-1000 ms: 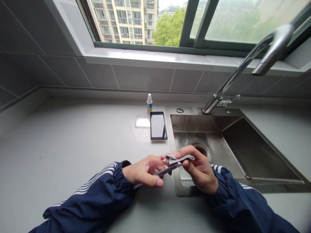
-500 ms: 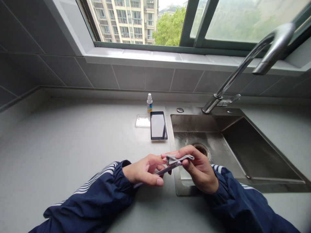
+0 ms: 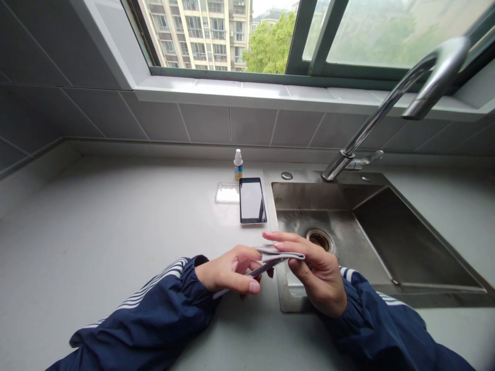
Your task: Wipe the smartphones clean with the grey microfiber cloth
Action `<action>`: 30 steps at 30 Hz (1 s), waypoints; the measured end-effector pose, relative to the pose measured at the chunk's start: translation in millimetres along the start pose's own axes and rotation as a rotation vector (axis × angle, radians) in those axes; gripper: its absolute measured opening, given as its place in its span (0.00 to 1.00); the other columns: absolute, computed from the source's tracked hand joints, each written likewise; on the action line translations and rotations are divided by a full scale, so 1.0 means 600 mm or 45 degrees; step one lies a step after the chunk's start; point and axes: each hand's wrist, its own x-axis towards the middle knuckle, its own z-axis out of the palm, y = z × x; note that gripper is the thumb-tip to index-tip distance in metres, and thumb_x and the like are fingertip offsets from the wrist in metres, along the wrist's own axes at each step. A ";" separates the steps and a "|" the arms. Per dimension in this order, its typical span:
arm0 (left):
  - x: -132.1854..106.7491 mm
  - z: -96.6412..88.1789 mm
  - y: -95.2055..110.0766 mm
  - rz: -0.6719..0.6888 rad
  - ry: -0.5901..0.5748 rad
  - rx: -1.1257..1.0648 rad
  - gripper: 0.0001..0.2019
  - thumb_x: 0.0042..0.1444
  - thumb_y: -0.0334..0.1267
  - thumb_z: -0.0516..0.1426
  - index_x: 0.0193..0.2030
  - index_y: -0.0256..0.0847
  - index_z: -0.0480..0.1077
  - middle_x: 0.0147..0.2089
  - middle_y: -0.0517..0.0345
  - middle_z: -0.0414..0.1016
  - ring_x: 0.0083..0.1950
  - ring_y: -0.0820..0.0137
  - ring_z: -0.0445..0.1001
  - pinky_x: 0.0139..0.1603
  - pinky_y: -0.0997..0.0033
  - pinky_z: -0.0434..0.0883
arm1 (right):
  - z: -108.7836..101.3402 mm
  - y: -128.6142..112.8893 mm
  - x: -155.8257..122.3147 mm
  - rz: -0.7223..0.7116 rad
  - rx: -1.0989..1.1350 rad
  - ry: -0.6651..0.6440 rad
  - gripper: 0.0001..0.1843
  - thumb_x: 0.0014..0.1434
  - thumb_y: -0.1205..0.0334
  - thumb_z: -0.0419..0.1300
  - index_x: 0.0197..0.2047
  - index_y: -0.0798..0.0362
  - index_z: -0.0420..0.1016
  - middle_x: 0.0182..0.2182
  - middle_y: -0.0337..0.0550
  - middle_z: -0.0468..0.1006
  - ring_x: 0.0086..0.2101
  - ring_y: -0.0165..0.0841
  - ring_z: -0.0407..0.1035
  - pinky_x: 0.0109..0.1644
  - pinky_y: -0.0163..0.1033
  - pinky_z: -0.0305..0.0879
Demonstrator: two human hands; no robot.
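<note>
My left hand (image 3: 228, 272) grips a thin flat device (image 3: 260, 269), seen edge-on, by its near end, fingers curled around it. My right hand (image 3: 317, 270) presses a folded grey cloth (image 3: 276, 254) onto the device's upper face, fingers stretched flat over the cloth and thumb underneath. Both hands hover just above the counter beside the sink's front left corner. Farther back a black phone (image 3: 252, 200) lies face up on the counter, with a clear case (image 3: 227, 194) to its left and a small spray bottle (image 3: 238, 164) behind them.
A steel sink (image 3: 371, 232) with a drain (image 3: 319, 239) fills the right side. A curved tap (image 3: 390, 98) arches over it. The grey counter (image 3: 96, 232) stretches left to a tiled wall, with a window sill (image 3: 247, 93) behind.
My right hand's fingers have flattened out and slid the cloth a little leftward along the device. My left hand has barely shifted.
</note>
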 end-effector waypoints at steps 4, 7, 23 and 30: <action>-0.002 0.001 0.002 -0.010 0.022 -0.027 0.23 0.48 0.47 0.68 0.46 0.34 0.72 0.28 0.63 0.65 0.24 0.78 0.63 0.23 0.78 0.70 | -0.003 0.003 -0.001 -0.038 -0.023 -0.056 0.17 0.69 0.63 0.55 0.59 0.46 0.75 0.57 0.50 0.77 0.56 0.45 0.72 0.57 0.54 0.72; -0.001 0.002 0.006 -0.003 0.008 -0.045 0.21 0.49 0.47 0.67 0.46 0.35 0.73 0.29 0.62 0.66 0.25 0.77 0.64 0.24 0.77 0.71 | -0.006 0.005 -0.003 -0.119 -0.075 -0.121 0.20 0.68 0.65 0.56 0.61 0.45 0.73 0.57 0.51 0.76 0.55 0.45 0.73 0.53 0.51 0.75; 0.004 0.009 -0.005 -0.134 -0.091 -0.232 0.24 0.52 0.49 0.63 0.49 0.31 0.74 0.27 0.57 0.69 0.27 0.70 0.70 0.27 0.68 0.76 | 0.019 0.026 -0.016 -0.125 -0.006 0.324 0.15 0.57 0.74 0.67 0.44 0.46 0.81 0.39 0.45 0.83 0.38 0.37 0.79 0.35 0.38 0.79; -0.002 0.002 -0.014 -0.157 -0.066 -0.176 0.24 0.53 0.49 0.63 0.49 0.32 0.74 0.26 0.57 0.70 0.25 0.72 0.69 0.24 0.73 0.73 | 0.009 0.023 -0.005 -0.102 -0.010 0.167 0.11 0.60 0.71 0.65 0.44 0.48 0.80 0.38 0.45 0.83 0.37 0.36 0.79 0.36 0.38 0.78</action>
